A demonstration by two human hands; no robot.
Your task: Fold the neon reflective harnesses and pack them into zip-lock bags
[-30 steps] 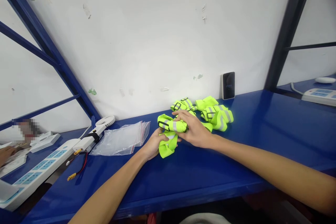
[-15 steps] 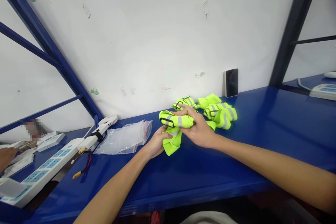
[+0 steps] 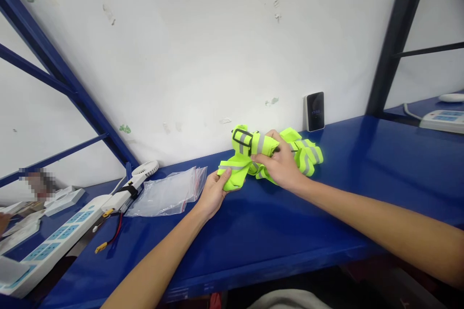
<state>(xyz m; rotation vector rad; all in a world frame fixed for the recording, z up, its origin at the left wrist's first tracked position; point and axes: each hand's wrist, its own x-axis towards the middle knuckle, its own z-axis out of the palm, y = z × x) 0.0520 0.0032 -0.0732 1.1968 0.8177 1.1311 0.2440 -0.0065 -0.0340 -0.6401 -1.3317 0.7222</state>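
Fluorescent strap (image 3: pixel 260 145), one roll, held in two hands (image 3: pixel 213 193); one fan (image 3: pixel 145 169) leftward.

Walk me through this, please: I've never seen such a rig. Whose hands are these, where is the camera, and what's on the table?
There is no machine here: a person works with two bare hands. One camera, worn on the head, looks forward and down.

The right hand grips a rolled fluorescent yellow reflective strap with black trim. The left hand pinches a loose, gray-striped length of matching fabric between its fingers.

On the blue table, more reflective straps lie beyond the right hand. To the left are clear plastic bags, a white fan and a red-and-black cable with yellow connectors. A dark-screened device stands by the wall.
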